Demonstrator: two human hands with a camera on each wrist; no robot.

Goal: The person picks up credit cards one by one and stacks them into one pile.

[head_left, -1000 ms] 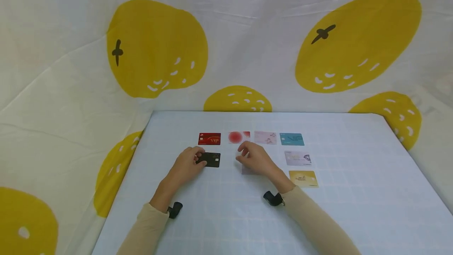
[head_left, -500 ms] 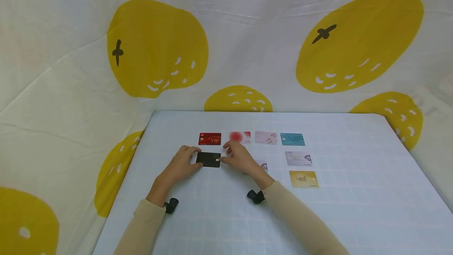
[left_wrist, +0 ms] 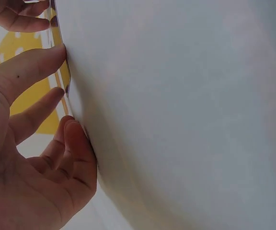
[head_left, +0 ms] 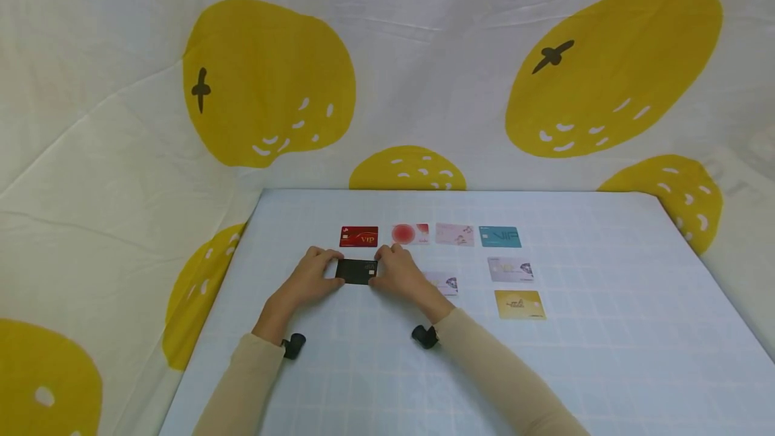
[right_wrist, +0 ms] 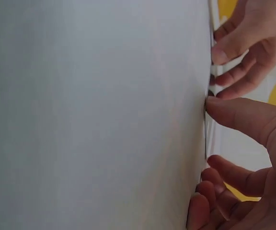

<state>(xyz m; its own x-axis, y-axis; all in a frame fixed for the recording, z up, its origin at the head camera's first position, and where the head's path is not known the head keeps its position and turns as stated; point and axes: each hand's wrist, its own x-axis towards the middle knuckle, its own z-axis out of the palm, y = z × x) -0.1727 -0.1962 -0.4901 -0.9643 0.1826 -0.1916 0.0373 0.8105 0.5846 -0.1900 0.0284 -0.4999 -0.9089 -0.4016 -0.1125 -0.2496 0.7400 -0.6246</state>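
In the head view a black VIP card [head_left: 356, 272] with a small chip lies flat on the table, between both hands. My left hand [head_left: 309, 276] holds its left end, thumb at the near corner and index finger at the far corner. On the other end my right hand [head_left: 401, 273] has thumb and index finger at the two right corners. The left wrist view shows the left thumb [left_wrist: 44, 62] and fingertips low at the table surface. Seen from the right wrist, the right thumb [right_wrist: 234, 111] also reaches down to the surface, with the other hand beyond it.
Behind the black card runs a row: a red VIP card [head_left: 358, 237], a white card with a red circle [head_left: 403, 234], a pink card [head_left: 455, 235] and a teal card [head_left: 500, 237]. A pale card [head_left: 445, 283] is partly under the right arm. Right stand a lilac card [head_left: 511, 270] and gold card [head_left: 520, 305].
My right hand has moved left from over the pale card to the black card's right end, uncovering part of the pale card. The left hand has shifted slightly back to the card's left corners.
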